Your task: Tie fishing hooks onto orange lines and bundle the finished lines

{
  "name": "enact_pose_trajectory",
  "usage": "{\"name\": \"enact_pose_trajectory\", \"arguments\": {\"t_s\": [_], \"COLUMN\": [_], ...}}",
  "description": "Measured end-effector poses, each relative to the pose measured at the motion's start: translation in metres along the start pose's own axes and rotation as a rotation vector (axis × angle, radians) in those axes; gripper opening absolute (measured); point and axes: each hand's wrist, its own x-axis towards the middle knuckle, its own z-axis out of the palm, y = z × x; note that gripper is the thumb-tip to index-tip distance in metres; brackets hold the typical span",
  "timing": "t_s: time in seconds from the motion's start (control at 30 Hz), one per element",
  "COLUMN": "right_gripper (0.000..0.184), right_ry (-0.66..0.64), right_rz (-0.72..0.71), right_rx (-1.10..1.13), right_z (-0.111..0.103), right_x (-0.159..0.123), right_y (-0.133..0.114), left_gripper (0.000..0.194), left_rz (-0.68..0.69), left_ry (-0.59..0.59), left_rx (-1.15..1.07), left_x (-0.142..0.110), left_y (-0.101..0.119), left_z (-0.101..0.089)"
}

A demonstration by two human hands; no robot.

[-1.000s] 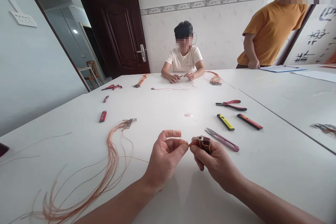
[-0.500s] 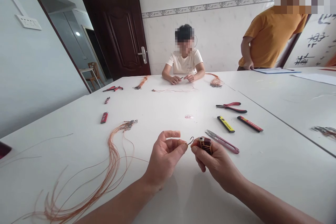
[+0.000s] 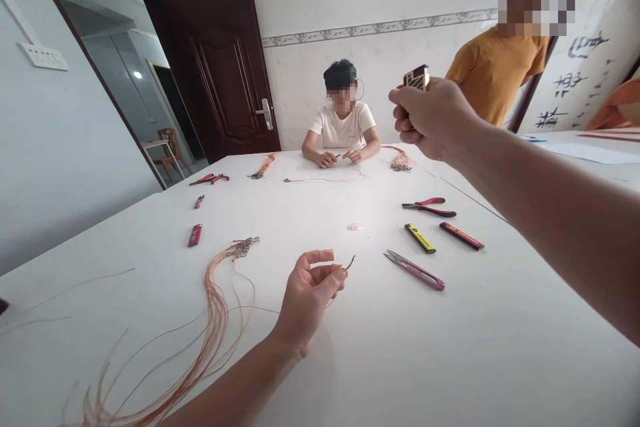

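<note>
Between the thumb and forefinger of my left hand (image 3: pixel 314 290) is a small dark fish hook (image 3: pixel 351 261), pinched just above the table. A thin orange line trails from this hand leftward. My right hand (image 3: pixel 430 113) is raised high at the right, its fingers wrapped round a dark and gold patterned lighter (image 3: pixel 417 77). To the left of my left hand lies a bundle of hooks (image 3: pixel 245 247) tied to long orange lines (image 3: pixel 215 300). Thread snips (image 3: pixel 415 271) with a mauve handle rest on the table to the right of the hook.
Red-handled pliers (image 3: pixel 430 205), a yellow lighter (image 3: pixel 420 239) and a red-black lighter (image 3: pixel 462 235) lie at the right. A red lighter (image 3: pixel 195 235) and more pliers (image 3: pixel 210 179) lie left. Across the white table (image 3: pixel 300 213) sits a person (image 3: pixel 343 123); another person (image 3: pixel 493 73) stands at the right.
My right hand has lifted up and away from the hook, carrying the lighter. My left hand stays nearly in place, the hook slightly turned. The standing person has changed posture; the view has shifted a little.
</note>
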Motion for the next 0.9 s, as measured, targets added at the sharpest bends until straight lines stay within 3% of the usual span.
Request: {"name": "enact_pose_trajectory", "arguments": {"t_s": [0.03,0.07,0.13,0.2,0.3,0.37,0.6,0.9], "right_gripper": [0.032,0.029,0.011,0.018,0.022,0.025,0.043,0.049], "right_ry": [-0.001,0.005,-0.051,-0.208,-0.443,-0.496,-0.514,-0.550], "right_rz": [0.027,0.045,0.038,0.038,0.160,0.230,0.528,0.506], "right_rx": [-0.018,-0.023,-0.024,-0.082,-0.172,-0.180,0.120,0.071], "right_z": [0.002,0.004,0.006,0.005,0.001,-0.001,0.003,0.003], "right_x": [0.001,-0.006,-0.038,-0.083,-0.144,-0.167,-0.183,-0.184], "right_y": [-0.001,0.002,0.018,0.044,0.083,0.101,0.127,0.130], "left_gripper": [0.030,0.030,0.031,0.031,0.032,0.031,0.031,0.031], "left_rz": [-0.005,-0.008,-0.006,-0.006,-0.007,-0.004,-0.054,-0.114], "left_ry": [0.009,0.020,0.042,0.051,0.049,0.045,0.013,-0.013], "left_rx": [-0.005,-0.012,-0.036,-0.072,-0.102,-0.092,-0.072,-0.067], "left_x": [0.000,0.000,0.001,0.001,0.002,0.002,-0.001,-0.001], "left_y": [0.001,0.002,0.003,0.003,0.002,0.001,0.000,-0.004], "left_z": [0.000,-0.001,-0.002,-0.004,-0.005,-0.005,-0.002,0.002]}}
